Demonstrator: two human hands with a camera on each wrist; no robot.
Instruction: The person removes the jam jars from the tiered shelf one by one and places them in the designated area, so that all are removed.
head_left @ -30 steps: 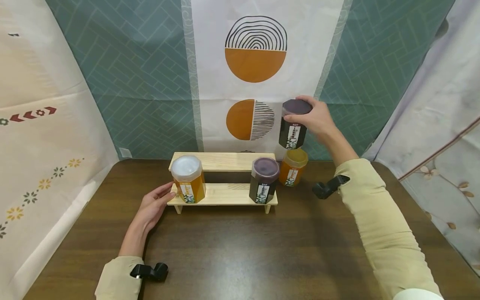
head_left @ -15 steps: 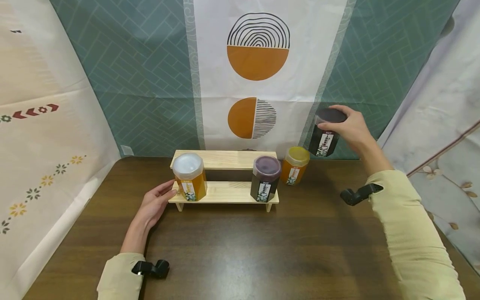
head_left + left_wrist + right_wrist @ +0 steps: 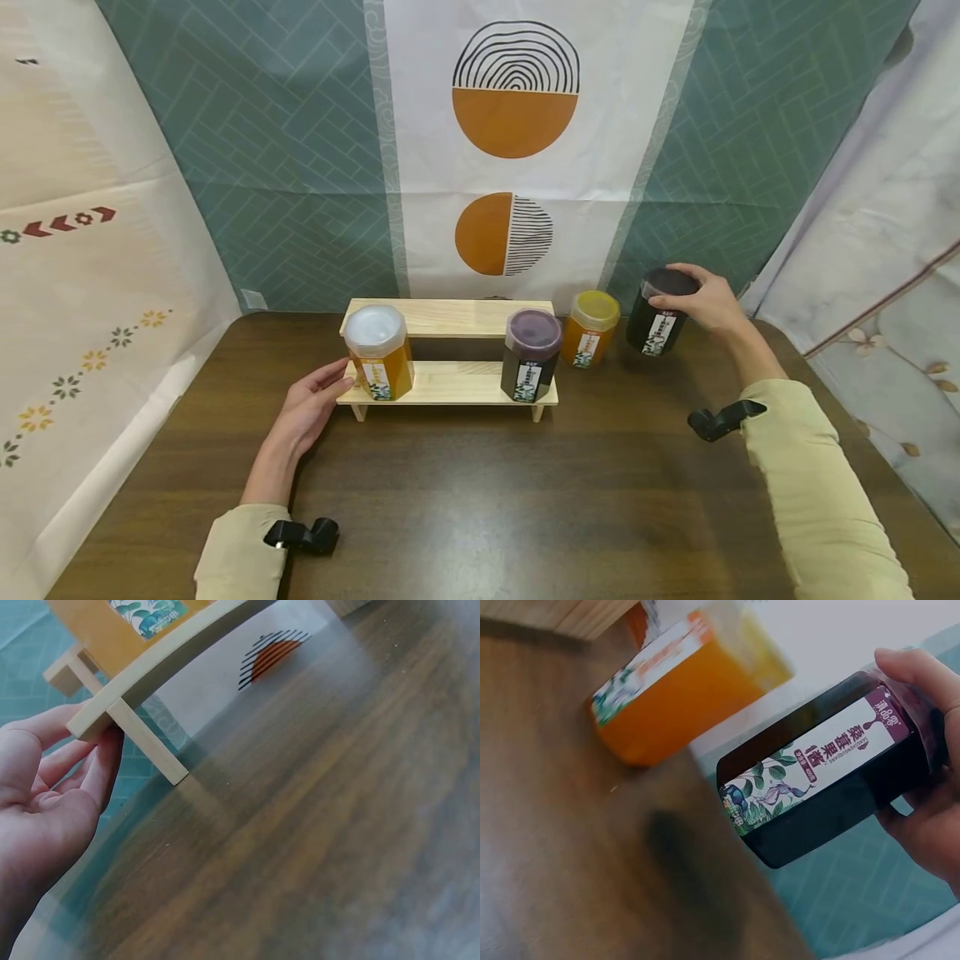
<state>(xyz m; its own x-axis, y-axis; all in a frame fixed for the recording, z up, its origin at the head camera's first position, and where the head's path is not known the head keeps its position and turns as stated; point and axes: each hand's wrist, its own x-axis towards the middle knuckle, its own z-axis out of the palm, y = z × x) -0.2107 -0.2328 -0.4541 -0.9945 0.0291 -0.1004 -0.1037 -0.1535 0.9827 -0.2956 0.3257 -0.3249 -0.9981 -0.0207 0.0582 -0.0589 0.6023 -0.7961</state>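
My right hand (image 3: 708, 302) grips a dark jam jar (image 3: 817, 765) around its lid end. The jar has a white and purple label and hangs upright just above the table's back right, its reflection apart from it in the right wrist view. At the left, my left hand (image 3: 311, 408) holds the end of a two-step wooden display shelf (image 3: 150, 682), fingers at the lower board. On that lower board stand an orange jar with a whitish lid (image 3: 384, 358) at the left and a second dark jar (image 3: 531, 358) at the right.
An orange jar with a yellow lid (image 3: 590, 333) stands on the table (image 3: 465, 500) just right of the shelf, between it and the held jar. A patterned cloth backdrop (image 3: 300, 167) hangs behind the table, with light cloths at both sides.
My right hand has carried the dark jar from above the yellow-lidded jar to the right, then down close to the table. My left hand has stayed at the shelf's end.
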